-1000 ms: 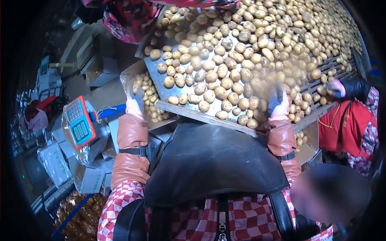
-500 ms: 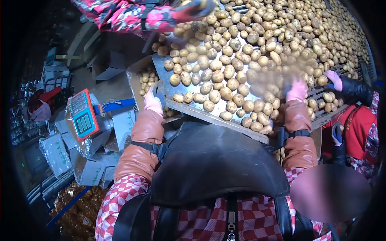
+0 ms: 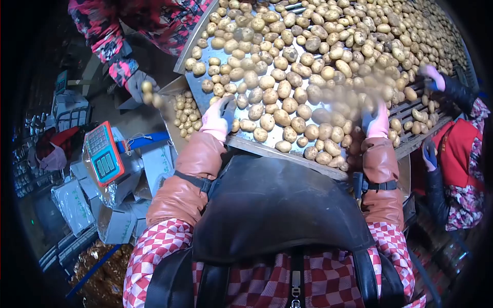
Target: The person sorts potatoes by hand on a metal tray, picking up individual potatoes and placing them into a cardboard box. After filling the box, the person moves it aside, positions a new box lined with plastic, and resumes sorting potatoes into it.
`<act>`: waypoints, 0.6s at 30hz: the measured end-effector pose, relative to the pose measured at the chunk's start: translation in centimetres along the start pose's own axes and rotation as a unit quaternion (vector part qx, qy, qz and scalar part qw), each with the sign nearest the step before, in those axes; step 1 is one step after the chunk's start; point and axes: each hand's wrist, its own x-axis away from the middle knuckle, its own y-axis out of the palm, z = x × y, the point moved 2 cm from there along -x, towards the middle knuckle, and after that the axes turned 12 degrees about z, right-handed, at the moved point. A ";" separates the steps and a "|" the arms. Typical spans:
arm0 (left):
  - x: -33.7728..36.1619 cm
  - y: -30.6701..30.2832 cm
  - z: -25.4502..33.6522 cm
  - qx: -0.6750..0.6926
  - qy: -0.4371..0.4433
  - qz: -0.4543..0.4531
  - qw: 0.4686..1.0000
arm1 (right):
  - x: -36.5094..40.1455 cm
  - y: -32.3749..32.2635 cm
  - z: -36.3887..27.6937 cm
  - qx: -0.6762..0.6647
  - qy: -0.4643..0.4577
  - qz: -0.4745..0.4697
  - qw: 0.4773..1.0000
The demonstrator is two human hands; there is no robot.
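My left hand (image 3: 217, 119), in a pink glove with grey fingers, is at the near left corner of a metal sorting table (image 3: 192, 84). Its fingers reach out beside loose potatoes (image 3: 267, 122), and no potato shows in them. Among the potatoes near the table's right front is my right hand (image 3: 377, 120), gloved alike. A blurry smear covers the view around its fingertips, so I cannot tell whether it holds a potato. Below the left corner, a cardboard box (image 3: 172, 120) contains smaller potatoes (image 3: 186, 114).
Across the box, a co-worker's gloved hand (image 3: 139, 87) has several small potatoes by its fingers. Another person's pink-gloved hand (image 3: 434, 78) is over the slatted right side (image 3: 418, 128). An orange-framed scale (image 3: 104, 154) and white cartons (image 3: 115, 223) stand at left.
My left hand has moved from over the box to the potatoes at the table's corner. My right hand has shifted slightly. The co-worker's hand has swung from the table to beside the box.
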 end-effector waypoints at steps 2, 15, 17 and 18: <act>-0.8 1.6 0.9 -0.067 0.123 -0.040 0.989 | 0.4 -0.6 -0.7 -0.293 0.206 -0.004 0.934; 3.8 11.6 9.5 -0.261 0.389 -0.423 0.776 | 6.2 -1.7 -6.7 -0.674 0.534 0.070 0.505; 3.1 11.3 9.3 -0.240 0.376 -0.423 0.789 | 8.2 -1.5 -4.1 -0.685 0.556 0.076 0.465; 2.7 11.4 8.5 -0.223 0.372 -0.419 0.798 | 9.7 -1.4 -2.7 -0.692 0.583 0.064 0.421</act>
